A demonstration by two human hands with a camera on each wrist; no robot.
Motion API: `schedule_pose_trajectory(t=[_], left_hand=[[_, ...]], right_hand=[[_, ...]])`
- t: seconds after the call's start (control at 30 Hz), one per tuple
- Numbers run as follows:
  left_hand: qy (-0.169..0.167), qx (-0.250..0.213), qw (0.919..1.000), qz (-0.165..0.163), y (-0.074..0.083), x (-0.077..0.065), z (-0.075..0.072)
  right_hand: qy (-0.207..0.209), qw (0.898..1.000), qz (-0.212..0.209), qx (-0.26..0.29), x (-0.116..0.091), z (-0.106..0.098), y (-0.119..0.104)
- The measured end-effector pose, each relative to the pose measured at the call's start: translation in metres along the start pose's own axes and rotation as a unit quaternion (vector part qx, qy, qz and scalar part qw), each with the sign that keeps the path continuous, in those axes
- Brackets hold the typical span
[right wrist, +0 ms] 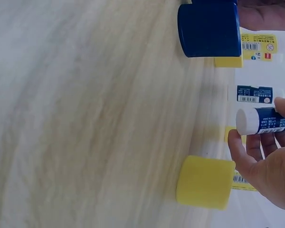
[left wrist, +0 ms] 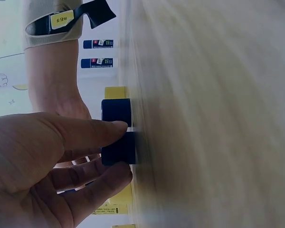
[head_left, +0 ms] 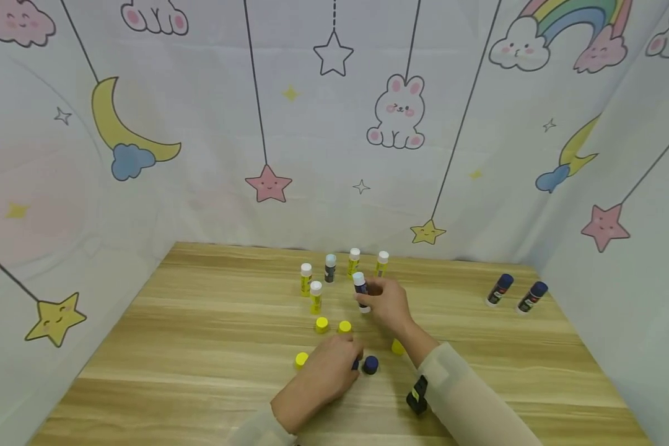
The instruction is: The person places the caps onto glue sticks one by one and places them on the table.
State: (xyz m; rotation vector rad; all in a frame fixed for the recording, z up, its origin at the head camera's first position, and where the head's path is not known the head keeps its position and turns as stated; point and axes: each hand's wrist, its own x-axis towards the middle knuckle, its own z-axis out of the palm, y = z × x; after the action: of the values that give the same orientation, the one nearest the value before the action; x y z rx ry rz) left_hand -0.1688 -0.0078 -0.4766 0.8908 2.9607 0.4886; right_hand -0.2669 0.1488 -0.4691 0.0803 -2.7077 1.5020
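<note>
A: Where is the tube being handled?

B: The slim dark-blue-labelled tube with white ends [head_left: 360, 285] is in the right hand [head_left: 389, 305], nearly upright and raised above the tabletop. Thumb and fingers are clamped on its sides.

A: And the left hand [head_left: 327, 365]?

B: It is down at the light wood-grain table [head_left: 173, 347]. In the left wrist view, thumb and finger pinch a short, round dark blue plastic cap [left wrist: 118, 148]. A second dark blue cap [head_left: 370, 365] sits just beside that one.

A: Any other caps about?

B: Yes, short round yellow plastic caps [head_left: 321, 325]. Two sit just beyond the left hand, one beside it on its left, and one is partly hidden by the right forearm.

A: What stands farther back?

B: Four yellow-labelled tubes with white tops [head_left: 316, 299], all upright, and among them a dark-labelled tube with a pale top [head_left: 330, 271].

A: Over on the right?

B: Two dark blue tubes with dark blue caps on [head_left: 499, 290], near each other and well apart from the rest. Behind everything hangs a white printed fabric sheet [head_left: 312, 124] with stars, moons and rabbits.
</note>
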Motion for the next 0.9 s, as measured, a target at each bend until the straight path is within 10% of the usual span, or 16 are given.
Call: schedule_pose_trajectory(t=[0.4,0.9], left_hand=[[-0.006,-0.030,0.9989,-0.037,-0.003,-0.001,-0.004],[0.109,-0.105,0.9864,-0.063,-0.016,-0.003,-0.015]], right_hand=[[-0.007,1.000,-0.005,-0.030,-0.011,-0.011,-0.005],[0.016,0.998,-0.036,-0.043,-0.021,-0.020,-0.001]])
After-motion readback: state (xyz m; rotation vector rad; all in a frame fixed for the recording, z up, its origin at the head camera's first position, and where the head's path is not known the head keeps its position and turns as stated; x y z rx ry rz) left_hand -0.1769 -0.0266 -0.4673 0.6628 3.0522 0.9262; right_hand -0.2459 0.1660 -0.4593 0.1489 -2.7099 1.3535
